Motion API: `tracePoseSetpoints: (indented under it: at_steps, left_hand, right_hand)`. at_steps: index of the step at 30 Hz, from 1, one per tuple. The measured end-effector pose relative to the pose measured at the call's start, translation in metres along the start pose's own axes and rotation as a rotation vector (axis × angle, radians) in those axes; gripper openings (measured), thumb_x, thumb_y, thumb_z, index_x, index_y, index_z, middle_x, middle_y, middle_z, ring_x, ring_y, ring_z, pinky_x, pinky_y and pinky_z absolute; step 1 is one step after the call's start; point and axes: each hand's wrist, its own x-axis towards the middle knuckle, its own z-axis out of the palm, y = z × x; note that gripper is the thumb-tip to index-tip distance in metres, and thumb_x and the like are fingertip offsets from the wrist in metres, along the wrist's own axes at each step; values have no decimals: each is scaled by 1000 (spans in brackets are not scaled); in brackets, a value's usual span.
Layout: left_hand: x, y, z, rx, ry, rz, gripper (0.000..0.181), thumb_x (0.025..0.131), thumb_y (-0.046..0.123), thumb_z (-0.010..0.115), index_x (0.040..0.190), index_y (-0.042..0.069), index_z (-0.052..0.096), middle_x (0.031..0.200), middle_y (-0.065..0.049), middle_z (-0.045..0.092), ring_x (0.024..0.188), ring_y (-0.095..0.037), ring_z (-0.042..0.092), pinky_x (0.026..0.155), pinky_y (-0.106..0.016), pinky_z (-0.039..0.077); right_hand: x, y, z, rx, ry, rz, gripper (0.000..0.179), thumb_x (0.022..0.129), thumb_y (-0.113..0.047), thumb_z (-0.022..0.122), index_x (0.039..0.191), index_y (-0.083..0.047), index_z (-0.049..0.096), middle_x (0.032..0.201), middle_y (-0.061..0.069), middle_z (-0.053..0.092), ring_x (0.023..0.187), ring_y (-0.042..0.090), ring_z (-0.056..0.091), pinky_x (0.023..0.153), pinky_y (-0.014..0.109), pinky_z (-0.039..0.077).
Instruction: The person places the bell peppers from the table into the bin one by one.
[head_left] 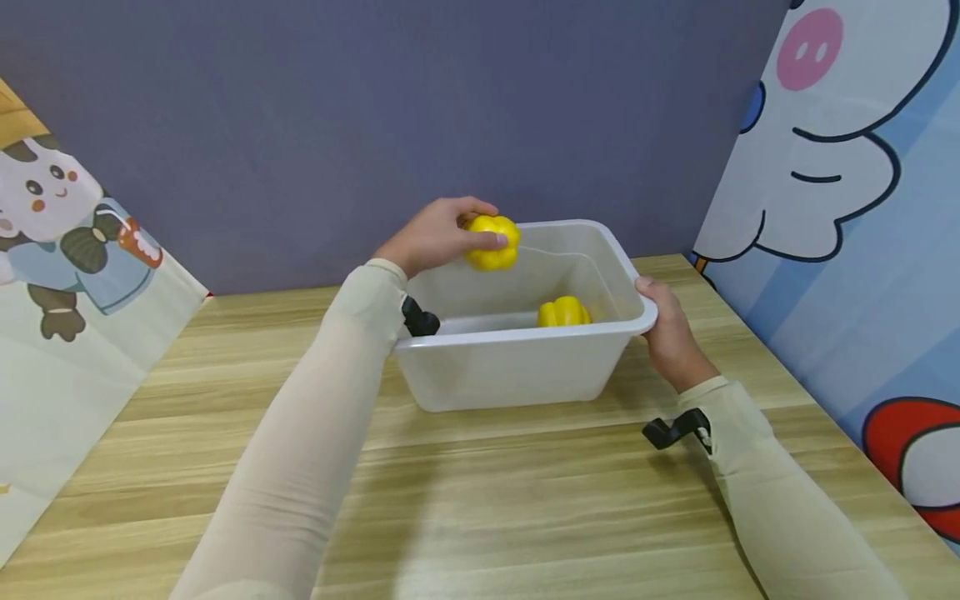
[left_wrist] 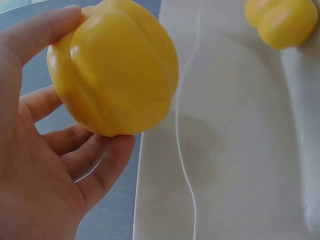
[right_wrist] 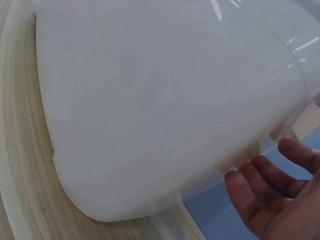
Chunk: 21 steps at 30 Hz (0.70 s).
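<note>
A yellow bell pepper [head_left: 492, 242] is held up by my left hand [head_left: 442, 236], thumb on the near side and fingers around the back. It hangs over the far left part of a white plastic tub [head_left: 510, 367]. In the left wrist view the pepper [left_wrist: 120, 70] fills the space between thumb and fingers. A second yellow bell pepper [head_left: 564, 312] lies inside the tub toward the right, its lower part hidden by the front wall. My right hand [head_left: 670, 333] grips the tub's right rim, thumb on top and fingers beneath, near the outer wall in the right wrist view.
The tub stands on a wood-grain table [head_left: 480, 500] close to a grey back panel [head_left: 375, 125]. Cartoon-printed panels [head_left: 825, 183] rise at the left and right sides. A black bracket [head_left: 678, 429] is fixed at the right wrist, another black bracket [head_left: 418, 318] at the left.
</note>
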Motion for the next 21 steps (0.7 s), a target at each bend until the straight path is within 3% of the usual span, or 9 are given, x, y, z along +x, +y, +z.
tracePoseSetpoints:
  at_steps: [8, 21]
  left_hand:
    - [3, -3, 6, 137, -48, -26, 61, 73, 58, 69, 125, 29, 55, 117, 10, 54, 98, -11, 50, 82, -28, 45]
    - [2, -2, 9, 193, -99, -22, 59, 75, 56, 67, 125, 26, 55, 112, 10, 54, 95, -11, 51, 80, -27, 46]
  right_hand:
    - [1, 0, 1, 22, 9, 12, 45, 98, -38, 34, 109, -1, 56, 97, 9, 58, 84, 18, 52, 73, 30, 40]
    - [-1, -3, 2, 49, 25, 16, 41, 97, -37, 36, 106, -3, 58, 96, 5, 58, 87, 18, 51, 75, 30, 38]
